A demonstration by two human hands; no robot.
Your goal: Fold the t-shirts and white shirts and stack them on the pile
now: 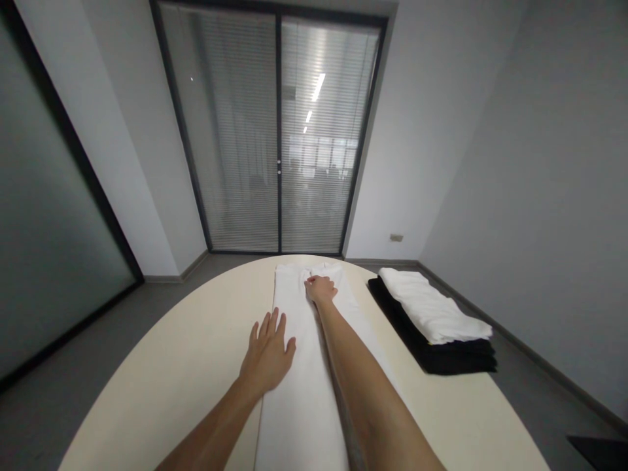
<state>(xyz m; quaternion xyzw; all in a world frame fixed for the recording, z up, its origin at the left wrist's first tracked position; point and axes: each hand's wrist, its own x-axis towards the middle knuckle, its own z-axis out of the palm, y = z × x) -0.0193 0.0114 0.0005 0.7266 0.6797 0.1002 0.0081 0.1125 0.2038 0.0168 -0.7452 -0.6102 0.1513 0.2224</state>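
Observation:
A long white garment [294, 405] lies stretched lengthwise over the table, its far end bunched slightly near the table's back edge. My left hand [269, 353] rests on its left edge, fingers spread and palm down, partly over the bare tabletop. Toward the far end, my right hand [321, 288] is closed with its fingertips pinching the white cloth. My right forearm crosses over the garment and hides part of it. Whether the garment is a shirt or something else, I cannot tell.
The round cream table [196, 366] fills the foreground. On its right side, a folded white cloth item [436, 307] lies on top of folded black fabric [456, 360]. Beyond the table are a glass door [279, 131] with blinds and grey walls.

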